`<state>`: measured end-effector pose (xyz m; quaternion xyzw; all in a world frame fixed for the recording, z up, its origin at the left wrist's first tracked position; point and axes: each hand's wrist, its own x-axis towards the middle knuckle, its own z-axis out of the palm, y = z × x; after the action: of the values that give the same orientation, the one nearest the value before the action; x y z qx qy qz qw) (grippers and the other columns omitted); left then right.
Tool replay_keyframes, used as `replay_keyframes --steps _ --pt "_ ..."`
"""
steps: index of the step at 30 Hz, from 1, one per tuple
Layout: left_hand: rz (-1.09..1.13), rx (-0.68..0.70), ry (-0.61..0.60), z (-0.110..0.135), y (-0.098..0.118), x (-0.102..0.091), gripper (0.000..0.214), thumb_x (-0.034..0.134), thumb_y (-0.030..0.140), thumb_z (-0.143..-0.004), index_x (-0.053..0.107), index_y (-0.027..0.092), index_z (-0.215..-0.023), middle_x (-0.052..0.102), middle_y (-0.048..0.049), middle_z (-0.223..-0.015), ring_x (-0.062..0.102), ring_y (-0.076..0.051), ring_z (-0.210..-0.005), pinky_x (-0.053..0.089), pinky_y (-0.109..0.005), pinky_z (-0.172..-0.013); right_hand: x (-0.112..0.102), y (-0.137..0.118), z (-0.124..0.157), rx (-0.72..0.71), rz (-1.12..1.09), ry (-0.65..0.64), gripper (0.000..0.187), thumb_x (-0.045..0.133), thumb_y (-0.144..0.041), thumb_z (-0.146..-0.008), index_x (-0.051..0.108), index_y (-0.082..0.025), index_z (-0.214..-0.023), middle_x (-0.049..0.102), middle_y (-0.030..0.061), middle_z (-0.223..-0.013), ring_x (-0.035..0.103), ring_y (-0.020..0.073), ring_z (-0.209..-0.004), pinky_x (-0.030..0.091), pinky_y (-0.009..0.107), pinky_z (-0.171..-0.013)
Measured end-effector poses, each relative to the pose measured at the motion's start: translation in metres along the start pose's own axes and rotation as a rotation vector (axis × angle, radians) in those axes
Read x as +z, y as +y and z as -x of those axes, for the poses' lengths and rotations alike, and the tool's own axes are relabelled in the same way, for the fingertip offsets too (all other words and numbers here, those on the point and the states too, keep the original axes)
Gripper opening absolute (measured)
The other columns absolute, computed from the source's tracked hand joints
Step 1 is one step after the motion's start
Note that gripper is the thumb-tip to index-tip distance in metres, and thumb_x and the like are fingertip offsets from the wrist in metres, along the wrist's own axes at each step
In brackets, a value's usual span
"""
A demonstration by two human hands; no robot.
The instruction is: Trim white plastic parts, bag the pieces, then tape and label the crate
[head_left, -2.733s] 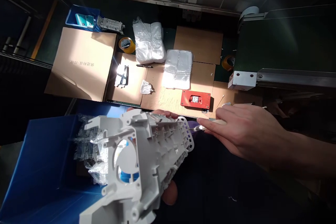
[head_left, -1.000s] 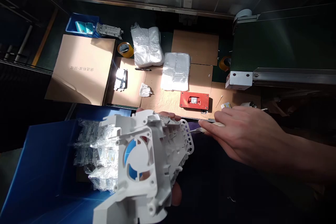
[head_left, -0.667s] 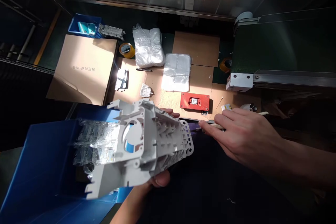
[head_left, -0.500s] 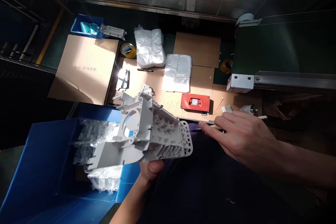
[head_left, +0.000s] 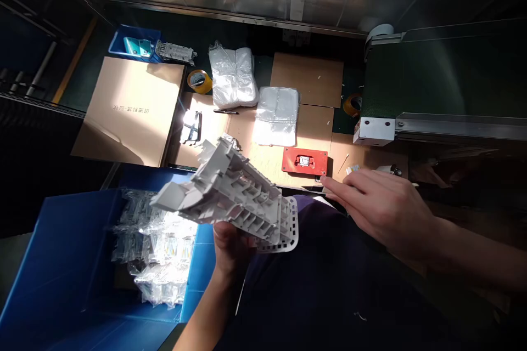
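My left hand [head_left: 231,247] grips a grey-white ribbed plastic housing [head_left: 247,197] from below, thumb against its near side. The housing is tilted, with a slotted, rounded end flange [head_left: 291,225] toward the right. My right hand [head_left: 382,200] is closed a short way right of the flange, apart from it. It holds a slim knife with a pale handle, now mostly hidden by the fingers; only the handle's end [head_left: 415,184] peeks out behind the hand. Just beyond my right fingertips a red fixture block [head_left: 304,160] lies on the bench.
A blue bin [head_left: 69,252] with bagged plastic parts [head_left: 164,241] stands at the left. On the bench are a cardboard box [head_left: 132,112], stacked plastic bags [head_left: 234,79], tape rolls [head_left: 200,81], a pen [head_left: 225,112] and a cotton swab [head_left: 343,163]. A green conveyor [head_left: 444,77] runs at the right.
My left hand has turned the housing, so its round opening no longer faces me and the flange hangs lower. My right hand has drawn back slightly right from the flange; the knife blade is no longer clearly visible.
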<state>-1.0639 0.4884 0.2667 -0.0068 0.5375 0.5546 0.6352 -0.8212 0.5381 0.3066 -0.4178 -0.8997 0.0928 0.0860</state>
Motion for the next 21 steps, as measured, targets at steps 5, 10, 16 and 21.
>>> replay_keyframes --steps 5,10,16,21 --pt "0.075 0.011 -0.091 -0.012 0.014 0.037 0.075 0.068 0.077 -0.071 0.067 0.024 -0.125 0.072 -0.0071 -0.121 0.057 -0.034 -0.129 0.054 -0.043 -0.104 0.015 0.009 0.004 0.321 -0.348 -0.120 0.022 0.043 -0.025 -0.103 0.063 -0.016 -0.104 0.069 0.0009 -0.078 0.061 0.0127 -0.067 0.041 0.027 -0.060" --pt "0.104 -0.181 -0.191 -0.020 0.018 0.038 0.078 0.058 0.081 -0.075 0.067 0.022 -0.124 0.073 -0.0115 -0.116 0.060 -0.036 -0.124 0.055 -0.047 -0.101 0.013 0.017 -0.004 0.451 -0.534 -0.218 0.027 0.042 -0.031 -0.102 0.065 -0.020 -0.094 0.071 0.0029 -0.089 0.065 0.0149 -0.078 0.048 0.027 -0.066" --pt "0.118 -0.349 -0.260 -0.022 0.012 0.041 0.081 0.057 0.084 -0.073 0.067 0.020 -0.121 0.074 -0.0138 -0.109 0.063 -0.038 -0.117 0.056 -0.051 -0.096 0.001 0.024 -0.012 0.282 -0.554 -0.060 0.031 0.053 -0.031 -0.098 0.061 -0.024 -0.127 0.072 0.0073 -0.114 0.068 0.0204 -0.096 0.052 0.030 -0.071" --pt "0.178 -0.531 -0.361 -0.027 0.002 0.044 0.079 0.047 0.081 -0.083 0.064 0.016 -0.126 0.072 -0.0141 -0.112 0.065 -0.034 -0.116 0.055 -0.050 -0.098 -0.013 0.025 -0.032 -0.119 -0.491 -0.044 0.026 0.053 -0.017 -0.096 0.066 -0.021 -0.119 0.068 0.0069 -0.102 0.061 0.0181 -0.093 0.045 0.033 -0.080"
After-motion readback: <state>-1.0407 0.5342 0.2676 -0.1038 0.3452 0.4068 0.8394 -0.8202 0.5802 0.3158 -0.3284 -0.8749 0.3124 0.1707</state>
